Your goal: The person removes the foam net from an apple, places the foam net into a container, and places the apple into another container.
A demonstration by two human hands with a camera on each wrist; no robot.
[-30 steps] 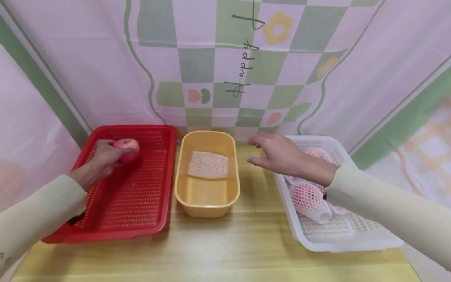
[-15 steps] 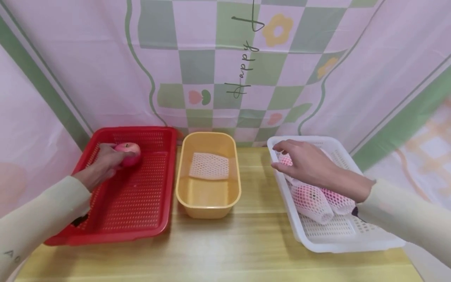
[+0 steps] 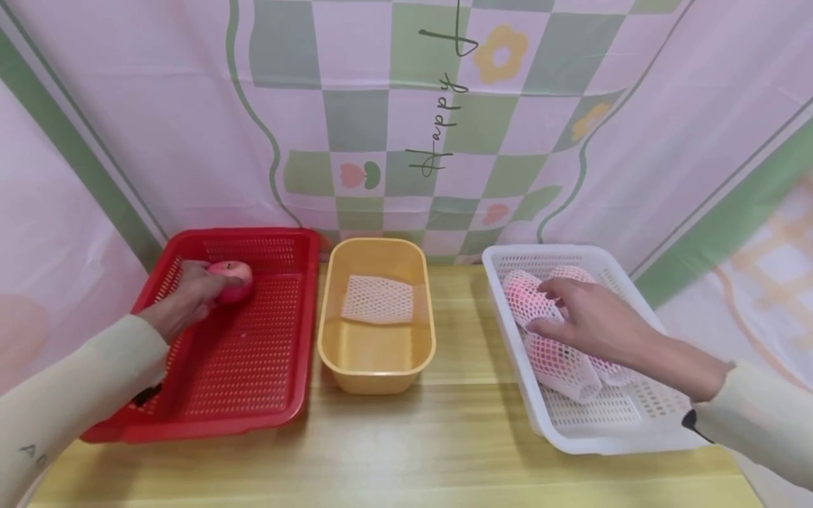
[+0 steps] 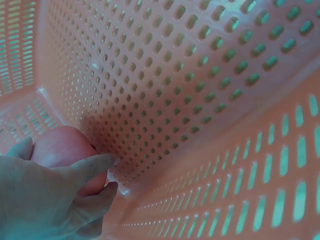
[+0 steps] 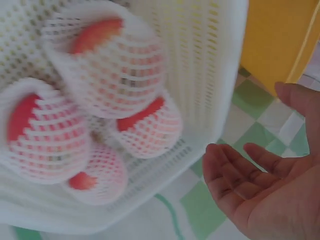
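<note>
In the head view, my left hand (image 3: pixel 190 296) reaches into the red basket (image 3: pixel 248 367) and grips a pinkish-red apple (image 3: pixel 238 269) at its far left corner. The left wrist view shows thumb and fingers curled around this apple (image 4: pixel 62 144), close over the basket's slotted floor. My right hand (image 3: pixel 600 324) hovers, fingers loosely bent and holding nothing, over the white basket (image 3: pixel 549 434). Several apples (image 3: pixel 559 360) in white foam nets lie in that basket, some partly hidden beneath the hand. In the right wrist view, netted apples (image 5: pixel 125 65) appear left of the hand (image 5: pixel 260 195).
Between the two baskets stands a yellow tub (image 3: pixel 375 356) with a flat white foam net (image 3: pixel 377 300) inside. All three containers sit on a wooden table (image 3: pixel 394 451). Behind them hangs a checked curtain (image 3: pixel 356 116).
My right hand has moved right and toward me, from beside the yellow tub to above the netted apples. The left hand and its apple have sunk slightly, staying in the same corner.
</note>
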